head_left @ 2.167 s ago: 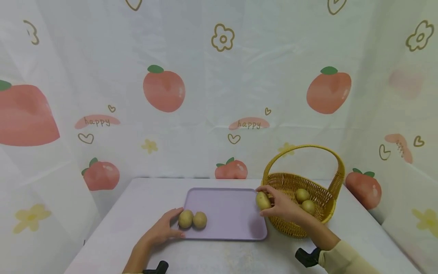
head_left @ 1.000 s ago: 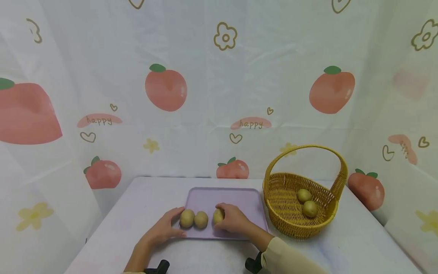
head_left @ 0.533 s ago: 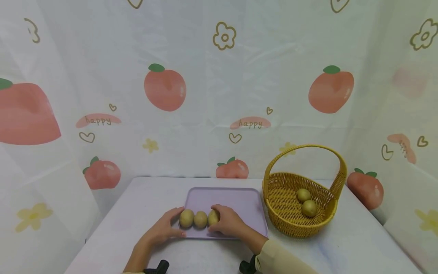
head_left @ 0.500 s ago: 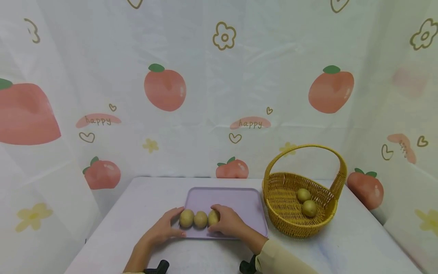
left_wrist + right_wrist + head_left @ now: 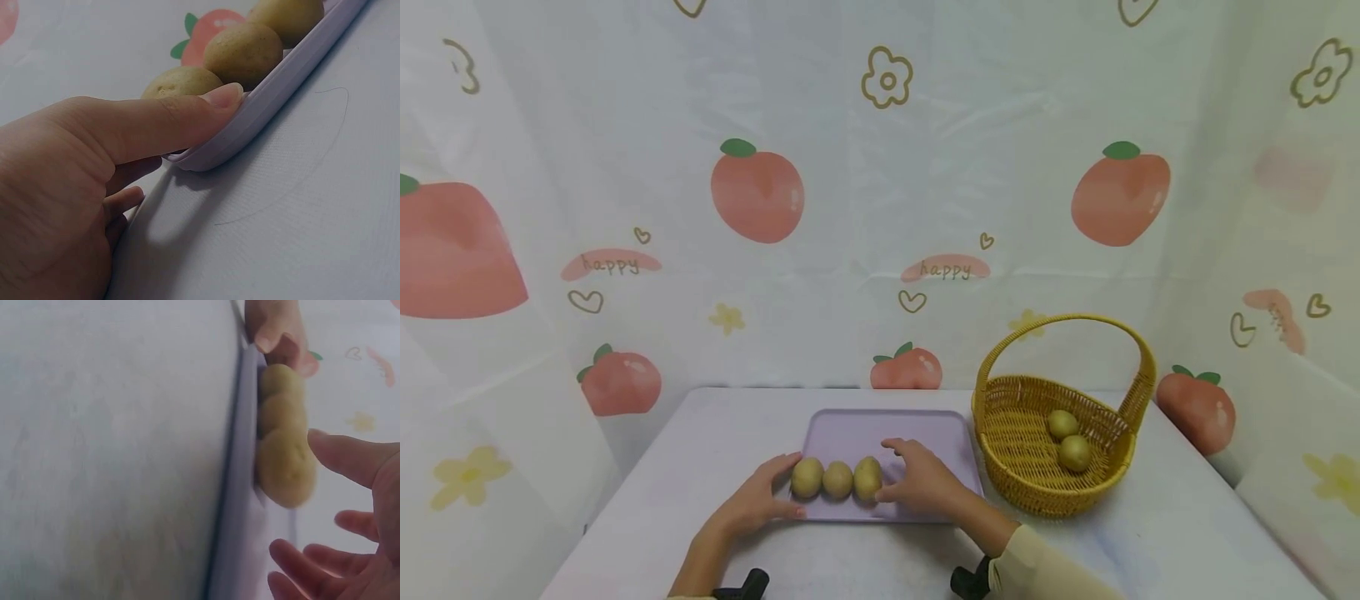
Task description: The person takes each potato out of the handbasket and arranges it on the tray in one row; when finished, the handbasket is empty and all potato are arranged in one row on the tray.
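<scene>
Three potatoes sit in a row along the front left of a lilac tray (image 5: 917,433): a left one (image 5: 807,477), a middle one (image 5: 837,480) and a right one (image 5: 868,479). My left hand (image 5: 757,500) holds the tray's front left corner; in the left wrist view its thumb (image 5: 187,115) lies on the rim, with the other fingers partly hidden. My right hand (image 5: 928,483) is spread just right of the right potato, holding nothing. In the right wrist view its thumb and fingers are apart, close to that potato (image 5: 286,467).
A yellow wicker basket (image 5: 1037,500) with a tall handle stands right of the tray, two potatoes (image 5: 1075,453) inside. Both rest on a white table (image 5: 737,425). A white curtain (image 5: 850,325) with peach prints hangs behind.
My right hand carried a potato from beside the basket leftward to the tray and set it beside the other two. It has since let go and drawn slightly right. My left hand stayed put.
</scene>
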Motion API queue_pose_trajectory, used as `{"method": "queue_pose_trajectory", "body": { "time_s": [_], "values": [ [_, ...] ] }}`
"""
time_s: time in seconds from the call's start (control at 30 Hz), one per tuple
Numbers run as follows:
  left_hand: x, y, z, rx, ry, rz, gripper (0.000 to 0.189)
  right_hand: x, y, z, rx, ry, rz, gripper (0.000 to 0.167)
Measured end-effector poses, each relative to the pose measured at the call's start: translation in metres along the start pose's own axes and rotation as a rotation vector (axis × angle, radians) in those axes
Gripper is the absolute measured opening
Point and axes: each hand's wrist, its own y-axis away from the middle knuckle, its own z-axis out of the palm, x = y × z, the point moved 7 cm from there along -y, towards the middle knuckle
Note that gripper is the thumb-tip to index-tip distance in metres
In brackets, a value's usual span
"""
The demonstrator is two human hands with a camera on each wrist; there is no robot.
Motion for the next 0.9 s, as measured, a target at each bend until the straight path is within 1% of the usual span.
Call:
{"method": "queue_pose_trajectory", "body": {
  "time_s": [0.1, 0.2, 0.33, 0.43, 0.57, 0.7, 0.83, 0.9],
  "values": [
    [-0.001, 0.000, -0.001, -0.002, 0.003, -0.003, 0.091, 0.002, 0.004, -0.013, 0.013, -0.028, -0.046, 0.073],
    [-0.002, -0.001, -0.001, -0.003, 0.005, -0.003, 0.091, 0.003, 0.009, -0.028, 0.026, -0.044, -0.110, 0.066],
    [-0.002, 0.000, 0.000, -0.004, 0.003, 0.000, 0.091, 0.007, 0.016, -0.051, 0.051, -0.031, -0.180, 0.055],
    [-0.004, 0.000, 0.000, -0.005, -0.001, -0.011, 0.091, 0.010, 0.020, -0.070, 0.059, -0.036, -0.200, 0.050],
    [-0.005, 0.001, 0.000, -0.006, 0.000, -0.024, 0.091, 0.015, 0.026, -0.094, 0.039, -0.033, -0.186, 0.043],
    [-0.004, 0.001, 0.000, -0.006, 0.002, -0.014, 0.091, 0.023, 0.032, -0.117, 0.002, 0.010, -0.161, 0.034],
    [-0.003, 0.001, 0.000, -0.004, -0.001, -0.007, 0.091, 0.033, 0.035, -0.139, -0.064, 0.027, -0.154, 0.029],
    [-0.003, 0.001, 0.000, -0.004, 0.000, -0.002, 0.090, 0.039, 0.036, -0.148, -0.109, 0.028, -0.153, 0.030]
  ]
}}
